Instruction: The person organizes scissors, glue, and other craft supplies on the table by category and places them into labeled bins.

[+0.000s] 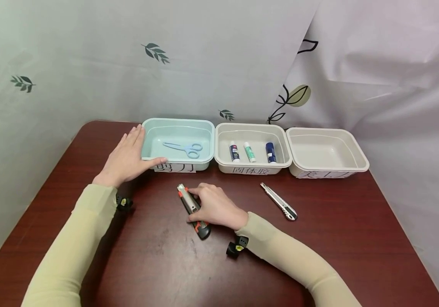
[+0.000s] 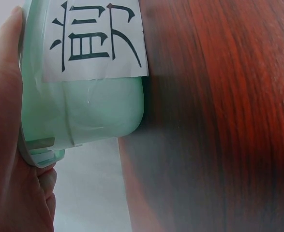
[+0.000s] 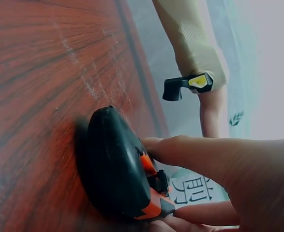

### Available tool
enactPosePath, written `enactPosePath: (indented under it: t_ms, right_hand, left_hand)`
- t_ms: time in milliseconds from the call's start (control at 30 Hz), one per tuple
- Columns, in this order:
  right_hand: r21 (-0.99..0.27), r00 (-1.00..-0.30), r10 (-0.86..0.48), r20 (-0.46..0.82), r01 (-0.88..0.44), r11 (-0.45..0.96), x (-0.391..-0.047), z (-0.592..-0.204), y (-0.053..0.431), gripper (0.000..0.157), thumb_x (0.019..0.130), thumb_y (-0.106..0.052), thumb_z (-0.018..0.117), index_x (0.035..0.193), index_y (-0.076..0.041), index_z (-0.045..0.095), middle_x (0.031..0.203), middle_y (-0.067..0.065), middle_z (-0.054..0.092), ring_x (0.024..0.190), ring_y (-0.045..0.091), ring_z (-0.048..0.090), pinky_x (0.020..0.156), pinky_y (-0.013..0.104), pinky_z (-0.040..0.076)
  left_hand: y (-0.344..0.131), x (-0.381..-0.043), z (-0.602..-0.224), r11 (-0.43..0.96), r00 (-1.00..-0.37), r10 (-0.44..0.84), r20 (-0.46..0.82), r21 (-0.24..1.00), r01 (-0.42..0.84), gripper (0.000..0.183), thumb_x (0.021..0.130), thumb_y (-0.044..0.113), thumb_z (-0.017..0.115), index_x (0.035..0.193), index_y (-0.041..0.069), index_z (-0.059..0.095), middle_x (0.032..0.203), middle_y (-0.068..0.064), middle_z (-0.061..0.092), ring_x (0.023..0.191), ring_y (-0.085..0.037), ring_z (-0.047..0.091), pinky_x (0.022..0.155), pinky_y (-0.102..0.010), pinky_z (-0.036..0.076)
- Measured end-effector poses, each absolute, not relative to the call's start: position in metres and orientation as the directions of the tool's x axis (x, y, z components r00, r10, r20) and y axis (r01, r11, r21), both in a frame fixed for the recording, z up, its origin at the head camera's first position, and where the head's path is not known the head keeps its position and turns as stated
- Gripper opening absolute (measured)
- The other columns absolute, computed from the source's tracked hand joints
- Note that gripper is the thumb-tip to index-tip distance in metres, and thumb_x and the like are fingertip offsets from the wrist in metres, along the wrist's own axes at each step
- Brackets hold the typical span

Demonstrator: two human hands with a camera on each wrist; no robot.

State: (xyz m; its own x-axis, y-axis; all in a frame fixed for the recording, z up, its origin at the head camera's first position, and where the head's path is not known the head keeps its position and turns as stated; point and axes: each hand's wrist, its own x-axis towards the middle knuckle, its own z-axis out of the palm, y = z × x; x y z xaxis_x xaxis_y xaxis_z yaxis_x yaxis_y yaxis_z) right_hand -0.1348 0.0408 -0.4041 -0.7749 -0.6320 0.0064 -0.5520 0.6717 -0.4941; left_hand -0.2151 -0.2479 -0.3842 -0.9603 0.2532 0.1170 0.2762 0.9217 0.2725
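A black-and-orange utility knife (image 1: 190, 204) lies on the table, and my right hand (image 1: 219, 207) grips its sides between thumb and fingers. In the right wrist view the black rounded end of the knife (image 3: 115, 164) faces the camera, close to the wood. My left hand (image 1: 123, 160) rests at the near left corner of a light blue bin (image 1: 211, 145), fingers extended along its left side and thumb along its front rim. Light blue scissors (image 1: 184, 147) lie in that bin. A paper label (image 2: 96, 38) with black characters is stuck to its front.
A beige bin (image 1: 221, 155) in the middle holds three glue sticks (image 1: 250, 152). To its right stands another labelled beige bin (image 1: 328, 149). A slim silver-and-black utility knife (image 1: 278, 201) lies on the dark red wooden table (image 1: 334, 221). Patterned white cloth (image 1: 219, 64) hangs behind.
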Motion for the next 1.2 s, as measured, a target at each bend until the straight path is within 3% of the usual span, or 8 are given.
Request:
enactPosePath:
  t_ms: [467,1200]
  right_hand:
    - [-0.463,-0.788,-0.615,-0.037,-0.531,0.709,-0.131,-0.400,0.046,0.063,0.069,-0.023,0.087,0.130,-0.019,0.073,0.097,-0.009,0.063,0.074,0.007,0.054,0.054,0.024,0.045]
    - [-0.492,-0.804,-0.592,0.047,-0.535,0.687,-0.141,-0.397,0.067,0.058,0.071,-0.022,0.083,0.128,-0.017,0.074,0.102,-0.005,0.068,0.071,0.010,0.057,0.055,0.026,0.046]
  left_hand:
    - [-0.247,-0.216,-0.384,0.921,-0.958,0.259,0.122,0.269,0.283,0.120,0.088,0.076,0.056,0.160,-0.005,0.005,0.167,-0.024,0.005,0.153,-0.038,0.007,0.124,-0.047,0.002]
    - [-0.247,-0.214,-0.384,0.920,-0.959,0.255,0.119,0.274,0.279,0.121,0.088,0.076,0.057,0.160,-0.006,0.006,0.167,-0.025,0.007,0.153,-0.039,0.007,0.124,-0.048,0.004]
